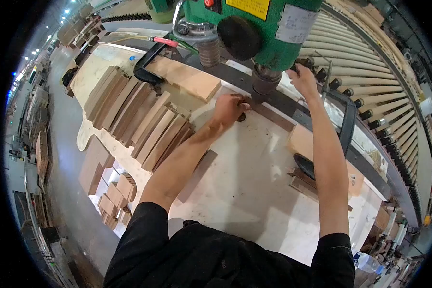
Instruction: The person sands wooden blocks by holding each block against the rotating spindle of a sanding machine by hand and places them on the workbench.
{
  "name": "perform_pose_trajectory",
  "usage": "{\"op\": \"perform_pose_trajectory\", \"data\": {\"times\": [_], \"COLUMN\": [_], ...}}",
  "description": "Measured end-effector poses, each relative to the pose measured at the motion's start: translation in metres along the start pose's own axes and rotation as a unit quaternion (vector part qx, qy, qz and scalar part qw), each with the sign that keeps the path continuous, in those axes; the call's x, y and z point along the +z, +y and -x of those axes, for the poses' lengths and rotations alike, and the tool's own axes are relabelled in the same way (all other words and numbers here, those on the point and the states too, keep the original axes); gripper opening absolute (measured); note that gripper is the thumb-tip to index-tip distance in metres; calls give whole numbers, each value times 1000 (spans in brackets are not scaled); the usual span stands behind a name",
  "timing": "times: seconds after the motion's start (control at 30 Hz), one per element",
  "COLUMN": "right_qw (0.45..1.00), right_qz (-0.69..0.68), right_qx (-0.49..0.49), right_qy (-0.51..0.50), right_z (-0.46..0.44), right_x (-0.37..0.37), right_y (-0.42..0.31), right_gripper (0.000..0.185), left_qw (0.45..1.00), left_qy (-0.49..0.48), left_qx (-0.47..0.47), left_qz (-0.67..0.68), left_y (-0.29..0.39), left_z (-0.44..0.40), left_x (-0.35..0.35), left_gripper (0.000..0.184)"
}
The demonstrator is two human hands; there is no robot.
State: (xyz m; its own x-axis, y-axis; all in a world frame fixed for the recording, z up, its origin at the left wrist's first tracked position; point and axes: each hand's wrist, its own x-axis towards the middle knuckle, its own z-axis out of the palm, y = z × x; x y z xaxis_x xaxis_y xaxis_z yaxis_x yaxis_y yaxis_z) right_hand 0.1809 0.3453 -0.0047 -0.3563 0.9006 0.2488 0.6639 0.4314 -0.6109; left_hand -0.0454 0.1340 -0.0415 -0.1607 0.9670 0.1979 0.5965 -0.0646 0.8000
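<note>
My left hand point(229, 108) is closed at the near end of a brown wooden strip point(275, 117), which lies along the dark fence just below the drill chuck point(266, 79). My fingers are curled, and part of the strip is hidden under them. Higher up on the right, my right hand point(303, 80) is wrapped round a dark handle point(296, 68) at the side of the green drill press point(284, 41). The drill bit and the spot under the chuck cannot be made out clearly.
Rows of wooden strips point(132, 115) stand left of my left arm. Black clamps point(146, 67) hold pale wood blocks point(185, 77) on the white worktable point(245, 182). A few strips point(303, 185) lie by my right forearm. Beyond the fence runs a roller conveyor point(374, 81).
</note>
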Motion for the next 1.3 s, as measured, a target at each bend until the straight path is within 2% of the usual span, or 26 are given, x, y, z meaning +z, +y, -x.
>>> {"op": "perform_pose_trajectory", "data": {"times": [0.03,0.07,0.1,0.13,0.17,0.2,0.23,0.27,0.3,0.33,0.37,0.4,0.43,0.47,0.5,0.53,0.63,0.73,0.83,0.87,0.97,1.03,1.1,1.13,1.3], "right_qw": [1000,998,999,997,991,995,984,989,993,993,997,992,994,994,987,987,990,996,990,994,993,991,988,987,989], "right_qz": [18,31,25,-68,-127,-82,-164,-127,-92,-41,-46,-94,-77,-87,-113,-125,-52,-38,-78,-31,-88,-103,-126,-136,-111], "right_qx": [-7,26,-28,9,24,-6,24,50,-14,3,29,5,13,7,-9,-7,-23,-8,-11,-26,43,30,25,25,17], "right_qy": [-21,-54,-2,-31,26,49,58,48,79,109,61,85,71,67,113,100,126,77,115,104,73,78,89,82,93], "right_z": [6,11,25,44,57,71,81,87,87,91,85,90,88,86,92,84,88,79,79,82,87,88,92,94,92], "right_x": [-11,-24,-36,-62,-78,-106,-127,-155,-172,-186,-200,-201,-204,-203,-197,-195,-195,-200,-193,-197,-202,-201,-201,-203,-203], "right_y": [1,7,16,12,14,7,4,-13,-13,-32,-38,-50,-50,-43,-47,-35,-37,-36,-32,-37,-55,-54,-57,-58,-54], "right_gripper": [45,46,39,32,30,35,33,33,34,35,43,45,46,48,39,40,40,40,40,43,26,25,25,26,28], "left_qw": [1000,1000,1000,999,998,998,991,977,972,966,960,950,936,935,926,911,968,981,992,994,981,963,957,948,937], "left_qy": [-7,-15,-10,-6,-3,-8,-19,-34,-42,-53,1,57,114,38,-36,-108,-67,-19,-1,0,-94,-115,-108,-93,-92], "left_qx": [-11,-22,-28,-36,-45,-44,-43,-38,-27,-13,39,92,140,134,128,121,93,89,83,81,170,230,268,302,328], "left_qz": [0,-1,8,20,31,-47,-126,-206,-230,-254,-277,-293,-303,-328,-353,-380,-224,-173,-96,-68,-28,-84,-26,-37,-74], "left_y": [-3,-5,-7,-9,-8,-2,9,17,25,27,25,20,15,10,4,2,25,48,69,77,126,144,157,158,162], "left_z": [-1,-2,-1,0,2,8,16,26,37,49,54,58,62,61,54,49,61,97,131,136,152,158,161,159,155], "left_x": [1,1,1,3,4,-1,-11,-21,-29,-34,-30,-23,-16,-15,-16,-15,-19,-42,-53,-53,-24,7,37,51,76], "left_gripper": [16,18,19,21,22,24,27,29,34,39,37,36,34,34,34,34,33,28,29,31,35,36,36,38,47]}}
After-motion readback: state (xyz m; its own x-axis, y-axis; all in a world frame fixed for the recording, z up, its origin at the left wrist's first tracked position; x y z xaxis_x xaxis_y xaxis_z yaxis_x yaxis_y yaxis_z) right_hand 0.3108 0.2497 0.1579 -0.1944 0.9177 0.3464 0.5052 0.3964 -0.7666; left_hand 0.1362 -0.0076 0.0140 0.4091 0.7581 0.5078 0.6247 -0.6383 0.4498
